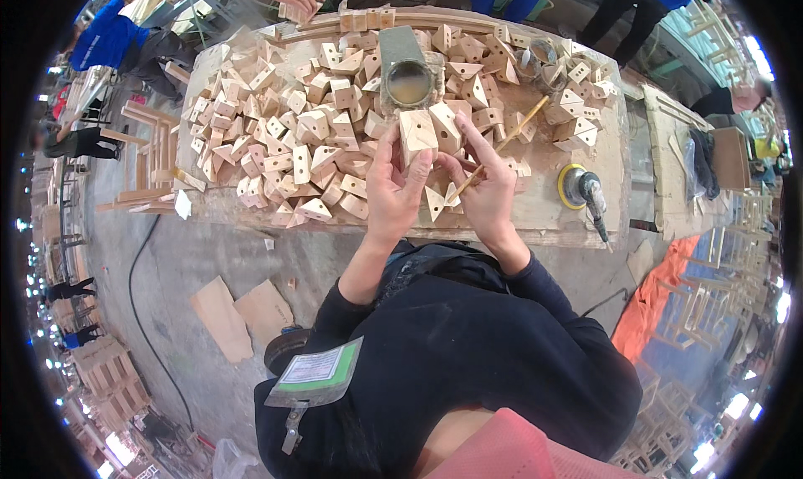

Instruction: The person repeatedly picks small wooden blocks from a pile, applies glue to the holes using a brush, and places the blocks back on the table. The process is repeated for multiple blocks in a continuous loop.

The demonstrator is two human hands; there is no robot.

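Note:
My left hand (pixel 393 188) is closed round a pale wooden block (pixel 416 133) with a dark hole in its face, thumb on the near side. A thin yellow-brown stick (pixel 520 126) runs slantwise through my right hand (pixel 487 186). The fingers of that hand also reach to a second wooden block (pixel 445 128), which sits against the first. Just beyond the blocks lies a grey-green container (pixel 400 46), its round mouth facing me with yellowish stuff inside. Many drilled, angled wooden blocks (pixel 303 163) are heaped around my hands on the worktable (pixel 548 203).
An orbital sander (pixel 592 196) with a yellow pad rests at the table's right. Clear jars (pixel 542 52) stand among the blocks at the back right. Across the table, another person's hand (pixel 303 4) touches blocks. A wooden frame (pixel 150 157) stands at left; a cable (pixel 138 286) crosses the floor.

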